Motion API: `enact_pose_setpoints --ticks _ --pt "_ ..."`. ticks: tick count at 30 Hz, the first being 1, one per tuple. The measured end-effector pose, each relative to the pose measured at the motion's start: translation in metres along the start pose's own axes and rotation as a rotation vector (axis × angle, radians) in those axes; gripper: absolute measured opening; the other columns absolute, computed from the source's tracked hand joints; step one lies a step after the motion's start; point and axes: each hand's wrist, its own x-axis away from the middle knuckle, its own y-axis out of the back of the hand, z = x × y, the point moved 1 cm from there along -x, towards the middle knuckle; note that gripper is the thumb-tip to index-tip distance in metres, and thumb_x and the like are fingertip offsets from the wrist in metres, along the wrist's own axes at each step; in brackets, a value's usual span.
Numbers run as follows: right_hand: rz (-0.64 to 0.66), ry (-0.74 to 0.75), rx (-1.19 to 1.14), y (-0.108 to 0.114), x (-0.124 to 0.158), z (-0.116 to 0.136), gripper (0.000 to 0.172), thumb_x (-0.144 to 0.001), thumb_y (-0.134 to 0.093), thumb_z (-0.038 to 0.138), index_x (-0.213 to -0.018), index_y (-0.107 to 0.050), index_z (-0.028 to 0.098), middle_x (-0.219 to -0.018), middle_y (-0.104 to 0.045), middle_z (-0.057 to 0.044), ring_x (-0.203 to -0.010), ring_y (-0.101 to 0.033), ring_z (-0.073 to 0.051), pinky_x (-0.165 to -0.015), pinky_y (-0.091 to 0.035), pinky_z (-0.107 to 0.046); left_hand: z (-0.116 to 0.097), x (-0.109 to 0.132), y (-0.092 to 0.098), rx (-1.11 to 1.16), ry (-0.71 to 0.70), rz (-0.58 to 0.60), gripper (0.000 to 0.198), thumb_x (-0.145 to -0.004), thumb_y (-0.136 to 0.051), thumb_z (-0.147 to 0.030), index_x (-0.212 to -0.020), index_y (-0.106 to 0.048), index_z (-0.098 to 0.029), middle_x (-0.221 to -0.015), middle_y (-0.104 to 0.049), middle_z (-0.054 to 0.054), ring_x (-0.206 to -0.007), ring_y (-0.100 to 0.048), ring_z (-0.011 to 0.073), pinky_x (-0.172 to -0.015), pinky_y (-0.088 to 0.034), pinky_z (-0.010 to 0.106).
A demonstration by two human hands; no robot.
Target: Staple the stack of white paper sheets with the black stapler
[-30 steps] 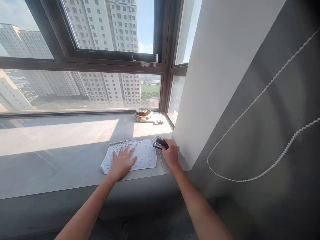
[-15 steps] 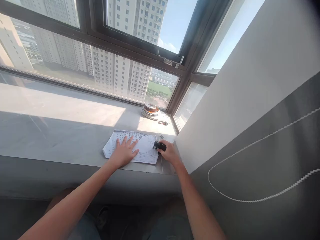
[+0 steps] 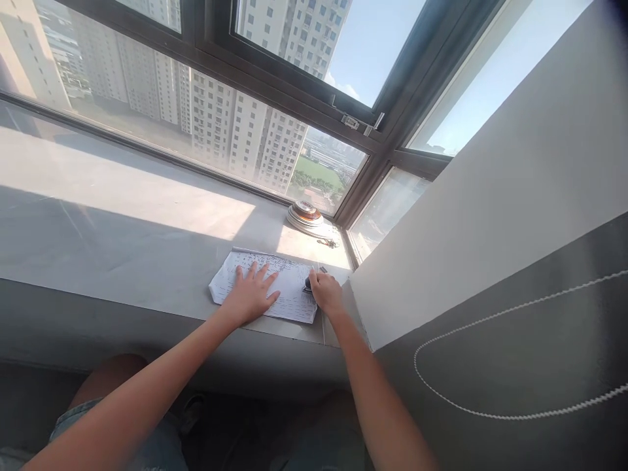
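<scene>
White sheets of paper (image 3: 294,304) with dark handwriting lie on the window sill, their corners folded. Spread flat over the left half of the paper, my left hand (image 3: 249,297) presses it down with fingers apart. At the paper's right edge, my right hand (image 3: 326,291) is closed over a small black stapler (image 3: 308,284). Most of the stapler is hidden under the fingers; its front end sits over the paper's edge. A small dark piece (image 3: 322,269) lies just beyond the right hand.
Stacked round coils or dishes (image 3: 305,216) stand in the sill's far corner, with a small tangled item (image 3: 328,243) beside them. Dark window frames (image 3: 294,98) rise behind. A white wall (image 3: 471,196) bounds the right side, where a beaded blind chain (image 3: 471,411) hangs.
My right hand has moved from gripping the stapler's rear to covering its top. My left hand stays flat on the paper. The whole view has shifted and tilted slightly.
</scene>
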Motion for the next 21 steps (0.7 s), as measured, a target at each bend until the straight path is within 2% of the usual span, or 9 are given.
enact_pose_setpoints --ticks 7,14,17,21 --pt "-0.013 0.012 0.205 -0.003 0.003 0.013 0.057 -0.107 -0.025 0.037 -0.080 -0.073 0.020 -0.095 -0.072 -0.009 -0.098 -0.062 -0.026 -0.086 -0.042 -0.037 0.002 0.000 -0.006 0.017 -0.014 -0.041 0.067 -0.102 -0.035 -0.058 -0.159 -0.042 -0.025 -0.169 -0.031 0.014 -0.156 -0.018 0.0453 -0.118 -0.008 0.074" --pt "-0.075 0.077 0.410 -0.019 0.005 0.027 0.052 -0.106 -0.026 0.031 -0.098 -0.074 0.012 -0.107 -0.068 -0.020 -0.107 -0.057 -0.032 -0.095 -0.037 -0.049 -0.001 0.000 -0.003 0.023 -0.018 -0.034 0.066 -0.102 -0.036 -0.056 -0.159 -0.042 -0.024 -0.168 -0.031 0.015 -0.156 -0.017 0.0455 -0.119 -0.006 0.073" --pt "-0.051 0.097 0.347 -0.017 0.003 0.024 0.049 -0.107 -0.026 0.033 -0.098 -0.071 0.015 -0.104 -0.068 -0.018 -0.105 -0.057 -0.031 -0.095 -0.037 -0.049 -0.002 0.000 0.001 -0.003 0.004 -0.011 0.065 -0.103 -0.035 -0.056 -0.160 -0.041 -0.024 -0.170 -0.028 0.014 -0.156 -0.017 0.0444 -0.119 -0.008 0.073" --pt "-0.029 0.217 0.029 0.003 0.002 -0.001 0.046 -0.110 -0.022 0.045 -0.105 -0.062 0.022 -0.105 -0.066 -0.007 -0.101 -0.059 -0.022 -0.087 -0.042 -0.037 0.000 0.000 0.003 -0.004 0.010 0.023 0.066 -0.102 -0.035 -0.057 -0.160 -0.041 -0.027 -0.170 -0.028 0.012 -0.157 -0.018 0.0430 -0.119 -0.009 0.073"
